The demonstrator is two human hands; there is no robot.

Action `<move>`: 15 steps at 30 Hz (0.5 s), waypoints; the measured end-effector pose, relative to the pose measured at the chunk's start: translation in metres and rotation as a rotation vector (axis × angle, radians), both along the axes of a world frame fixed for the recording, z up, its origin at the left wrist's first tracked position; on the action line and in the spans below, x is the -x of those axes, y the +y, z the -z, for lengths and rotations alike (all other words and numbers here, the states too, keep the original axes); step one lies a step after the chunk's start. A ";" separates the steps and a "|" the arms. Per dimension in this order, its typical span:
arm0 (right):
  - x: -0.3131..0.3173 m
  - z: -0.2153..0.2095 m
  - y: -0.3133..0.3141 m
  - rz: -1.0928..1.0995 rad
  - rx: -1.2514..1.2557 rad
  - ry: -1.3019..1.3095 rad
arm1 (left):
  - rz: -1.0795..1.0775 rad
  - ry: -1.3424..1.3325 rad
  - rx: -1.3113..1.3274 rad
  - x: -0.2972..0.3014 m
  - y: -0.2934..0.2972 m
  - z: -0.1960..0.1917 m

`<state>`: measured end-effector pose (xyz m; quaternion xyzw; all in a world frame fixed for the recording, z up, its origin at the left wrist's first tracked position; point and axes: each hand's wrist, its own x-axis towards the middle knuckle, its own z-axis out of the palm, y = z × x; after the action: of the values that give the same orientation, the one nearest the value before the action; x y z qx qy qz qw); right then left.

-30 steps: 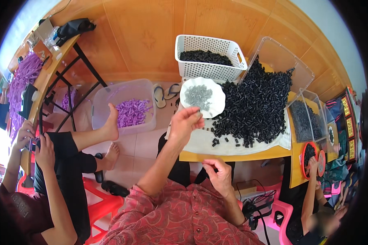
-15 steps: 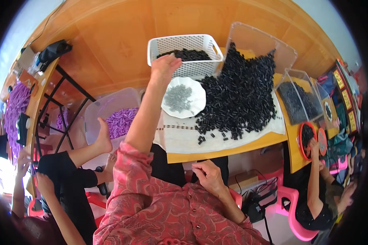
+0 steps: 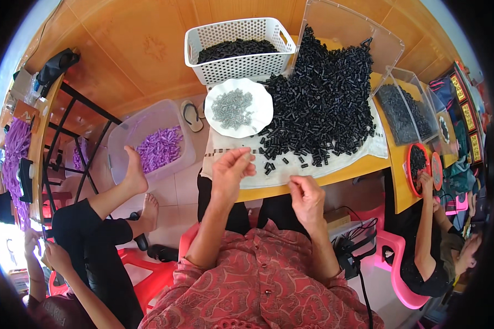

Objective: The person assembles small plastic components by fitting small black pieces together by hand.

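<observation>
Tabletop black pieces [image 3: 318,104] lie beyond left hand's [image 3: 230,171] grip.

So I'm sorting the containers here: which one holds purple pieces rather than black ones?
The clear plastic tub on the floor, left of the table, holds purple pieces; the white perforated basket holds black ones.

Whatever is being pinched in the left hand [image 3: 231,171] is too small to be made out. The right hand [image 3: 307,198] fingertips are being curled inward, their contents hidden.
</observation>
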<state>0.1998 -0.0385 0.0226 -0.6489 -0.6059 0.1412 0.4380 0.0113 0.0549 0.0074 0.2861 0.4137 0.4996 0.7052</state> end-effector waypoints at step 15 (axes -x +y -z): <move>0.000 0.015 0.045 0.086 0.100 -0.195 | 0.119 0.083 0.016 -0.012 -0.046 0.012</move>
<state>0.2001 0.0066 0.0071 -0.7060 -0.6093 0.0885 0.3499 0.0232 0.0093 -0.0048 0.3248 0.4287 0.4412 0.7183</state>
